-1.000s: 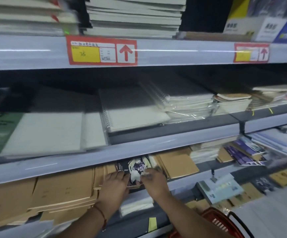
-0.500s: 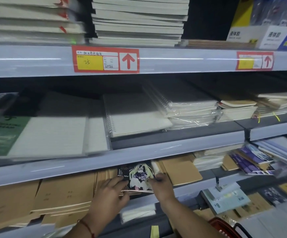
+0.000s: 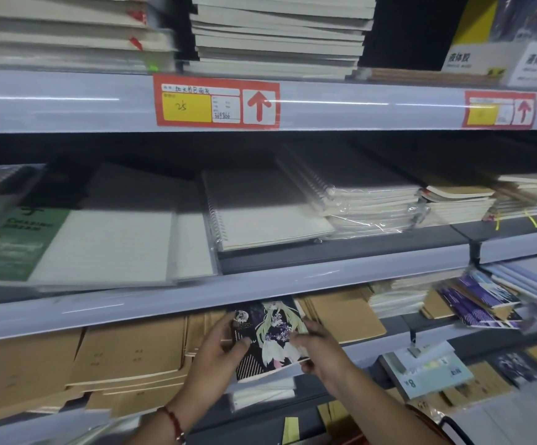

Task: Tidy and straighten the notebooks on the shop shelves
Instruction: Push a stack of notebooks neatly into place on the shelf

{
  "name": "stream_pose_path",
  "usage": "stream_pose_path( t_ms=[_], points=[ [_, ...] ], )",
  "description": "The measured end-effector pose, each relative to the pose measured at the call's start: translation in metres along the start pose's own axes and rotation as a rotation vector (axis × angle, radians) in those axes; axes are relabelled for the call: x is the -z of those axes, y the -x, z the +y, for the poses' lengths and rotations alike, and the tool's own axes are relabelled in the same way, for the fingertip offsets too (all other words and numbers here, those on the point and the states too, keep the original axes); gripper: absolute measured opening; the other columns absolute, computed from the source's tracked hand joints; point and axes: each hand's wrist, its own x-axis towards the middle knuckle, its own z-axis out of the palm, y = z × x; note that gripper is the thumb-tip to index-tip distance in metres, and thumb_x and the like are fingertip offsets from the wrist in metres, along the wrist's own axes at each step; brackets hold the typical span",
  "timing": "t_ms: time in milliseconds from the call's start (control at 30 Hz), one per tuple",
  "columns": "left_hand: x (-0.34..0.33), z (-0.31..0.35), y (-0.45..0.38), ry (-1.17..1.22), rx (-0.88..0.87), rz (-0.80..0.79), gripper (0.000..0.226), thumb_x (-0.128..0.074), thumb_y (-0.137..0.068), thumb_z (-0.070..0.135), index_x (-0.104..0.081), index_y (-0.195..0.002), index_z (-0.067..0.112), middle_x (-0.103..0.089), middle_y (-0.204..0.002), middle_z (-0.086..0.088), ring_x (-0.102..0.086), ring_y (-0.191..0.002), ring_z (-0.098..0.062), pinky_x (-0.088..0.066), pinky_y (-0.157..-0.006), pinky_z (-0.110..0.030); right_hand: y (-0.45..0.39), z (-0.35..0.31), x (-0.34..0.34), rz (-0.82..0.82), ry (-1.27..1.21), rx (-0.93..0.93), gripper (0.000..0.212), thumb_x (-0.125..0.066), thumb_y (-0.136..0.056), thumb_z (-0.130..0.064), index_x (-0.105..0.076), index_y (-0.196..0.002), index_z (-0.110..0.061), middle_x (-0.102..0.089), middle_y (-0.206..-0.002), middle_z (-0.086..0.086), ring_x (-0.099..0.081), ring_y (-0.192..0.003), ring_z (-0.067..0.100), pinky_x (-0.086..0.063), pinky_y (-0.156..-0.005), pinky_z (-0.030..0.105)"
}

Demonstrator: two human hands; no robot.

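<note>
A small black notebook with an anime figure on its cover [image 3: 268,338] is held at the front of the lower shelf, tilted toward me. My left hand [image 3: 215,358] grips its left edge, thumb on the cover. My right hand [image 3: 317,348] pinches its right edge. Brown kraft notebooks [image 3: 132,351] lie in stacks to the left, and more kraft notebooks [image 3: 344,313] sit to the right. On the middle shelf lie white spiral notebooks [image 3: 260,213] and a wrapped stack [image 3: 366,200].
Purple-covered booklets [image 3: 479,300] lie askew at the right of the lower shelf. A pale shelf rail [image 3: 325,277] runs just above my hands. A price card [image 3: 431,370] clips to the rail below. Tall notebook stacks [image 3: 276,33] fill the top shelf. A red basket's handle [image 3: 450,428] shows at bottom right.
Both hands have drawn the anime notebook out from among the kraft stacks and tilted it up toward me. The view has also moved closer to the shelves.
</note>
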Motion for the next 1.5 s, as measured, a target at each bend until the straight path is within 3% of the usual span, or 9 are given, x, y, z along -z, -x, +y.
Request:
stream_pose_path(
  t_ms=[133, 267, 433, 533, 700, 833, 1000, 1233, 1500],
  points=[
    [0.0, -0.004, -0.01, 0.171, 0.095, -0.036, 0.079, -0.071, -0.09, 0.008, -0.028, -0.151, 0.034, -0.053, -0.134, -0.007, -0.061, -0.1, -0.002, -0.051, -0.063, -0.009, 0.012, 0.005, 0.003, -0.049, 0.063, 0.051, 0.049, -0.07, -0.092, -0.017, -0.047, -0.135, -0.022, -0.057, -0.129, 0.001, -0.056, -0.097, 0.009, -0.052, -0.063, 0.027],
    [-0.004, -0.012, -0.011, 0.216, 0.1, -0.12, 0.076, -0.073, -0.088, 0.008, -0.036, -0.145, 0.042, -0.054, -0.141, 0.007, -0.063, -0.113, -0.007, -0.057, -0.078, -0.019, 0.026, 0.007, 0.003, -0.01, 0.155, 0.008, 0.079, -0.079, -0.056, -0.033, -0.055, -0.13, -0.017, -0.064, -0.123, 0.004, -0.061, -0.111, 0.023, -0.049, -0.096, 0.04],
    [-0.015, -0.008, 0.0, 0.248, 0.097, -0.255, 0.078, -0.066, -0.091, -0.002, -0.027, -0.154, 0.026, -0.049, -0.118, 0.025, -0.051, -0.078, 0.033, -0.042, -0.065, 0.003, 0.05, 0.014, 0.008, -0.014, 0.155, 0.019, 0.039, -0.071, -0.08, -0.024, -0.062, -0.118, -0.02, -0.069, -0.116, -0.003, -0.066, -0.102, 0.016, -0.046, -0.076, 0.027],
    [-0.024, -0.016, 0.003, 0.17, 0.059, -0.331, 0.082, -0.071, -0.09, 0.007, -0.028, -0.153, 0.036, -0.043, -0.14, 0.021, -0.042, -0.085, 0.04, -0.037, -0.073, 0.008, 0.065, 0.025, 0.011, 0.054, 0.111, 0.035, 0.027, -0.064, -0.094, -0.012, -0.062, -0.121, -0.014, -0.075, -0.103, 0.002, -0.07, -0.091, 0.014, -0.051, -0.071, 0.023],
    [-0.046, -0.018, 0.01, 0.034, -0.004, -0.421, 0.077, -0.074, -0.089, 0.027, -0.03, -0.14, 0.064, -0.037, -0.148, 0.022, -0.05, -0.086, 0.014, -0.038, -0.075, -0.012, 0.091, 0.046, 0.033, 0.136, 0.05, 0.044, 0.027, -0.057, -0.097, -0.001, -0.056, -0.122, -0.011, -0.071, -0.082, 0.002, -0.066, -0.058, 0.005, -0.047, -0.05, 0.016],
    [-0.077, -0.003, 0.025, -0.055, -0.074, -0.45, 0.068, -0.074, -0.089, 0.031, -0.034, -0.129, 0.071, -0.04, -0.142, 0.029, -0.05, -0.12, 0.009, -0.043, -0.092, -0.016, 0.12, 0.051, 0.064, 0.215, -0.001, 0.083, 0.023, -0.057, -0.097, -0.002, -0.058, -0.12, -0.008, -0.073, -0.087, 0.0, -0.07, -0.068, 0.007, -0.051, -0.06, 0.019],
    [-0.133, 0.036, 0.06, -0.125, -0.135, -0.495, 0.066, -0.068, -0.094, 0.027, -0.032, -0.141, 0.056, -0.04, -0.132, 0.036, -0.038, -0.083, 0.042, -0.036, -0.068, 0.004, 0.151, 0.061, 0.125, 0.303, -0.006, 0.125, 0.018, -0.058, -0.098, -0.01, -0.064, -0.113, -0.015, -0.075, -0.092, 0.005, -0.071, -0.082, 0.02, -0.054, -0.071, 0.035],
    [-0.26, 0.088, 0.116, -0.136, -0.196, -0.566, 0.066, -0.07, -0.093, 0.026, -0.035, -0.139, 0.057, -0.044, -0.117, 0.038, -0.047, -0.077, 0.032, -0.04, -0.065, 0.001, 0.21, 0.082, 0.258, 0.413, -0.111, 0.123, 0.021, -0.055, -0.099, -0.015, -0.067, -0.115, -0.019, -0.077, -0.101, 0.002, -0.073, -0.094, 0.026, -0.056, -0.085, 0.042],
    [-0.403, 0.134, 0.164, -0.096, -0.226, -0.625, 0.063, -0.071, -0.092, 0.028, -0.042, -0.145, 0.044, -0.039, -0.137, 0.028, -0.034, -0.129, 0.004, -0.034, -0.099, -0.021, 0.275, 0.083, 0.401, 0.416, -0.295, 0.082, 0.04, -0.049, -0.091, 0.007, -0.063, -0.118, -0.019, -0.077, -0.09, 0.012, -0.074, -0.081, 0.037, -0.055, -0.075, 0.045]
  ],
)
